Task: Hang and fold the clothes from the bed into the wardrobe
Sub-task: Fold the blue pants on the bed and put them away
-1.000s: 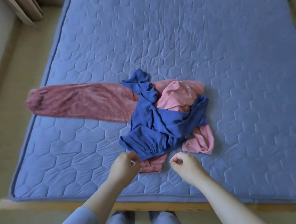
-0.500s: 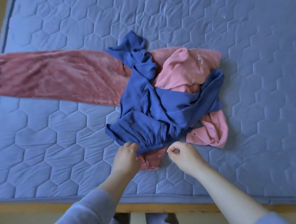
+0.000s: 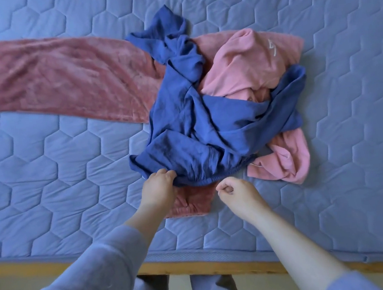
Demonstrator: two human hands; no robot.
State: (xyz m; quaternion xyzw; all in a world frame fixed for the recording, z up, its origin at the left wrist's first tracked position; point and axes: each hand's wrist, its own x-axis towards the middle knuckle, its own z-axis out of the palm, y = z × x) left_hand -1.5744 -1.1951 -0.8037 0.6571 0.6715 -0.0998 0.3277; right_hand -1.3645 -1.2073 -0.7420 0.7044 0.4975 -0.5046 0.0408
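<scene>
A crumpled dark blue garment point(image 3: 207, 124) lies on top of a heap on the bed, its gathered elastic hem nearest me. Under it lie a light pink top point(image 3: 243, 66) and dusty-pink plush trousers point(image 3: 56, 78) that stretch off to the left, with their waistband point(image 3: 191, 201) poking out below the blue hem. My left hand point(image 3: 158, 190) grips the blue garment's hem at its near left corner. Just in front of the hem's middle, my right hand point(image 3: 237, 193) hovers with its fingers curled and holds nothing.
The quilted blue mattress point(image 3: 47, 174) fills the view. Its near edge rests on a wooden bed frame point(image 3: 198, 265). My legs stand against the frame below. Pale floor shows at the bottom left.
The view has closed in on the heap. My left hand has taken hold of the blue hem. My right hand has stayed curled just in front of it.
</scene>
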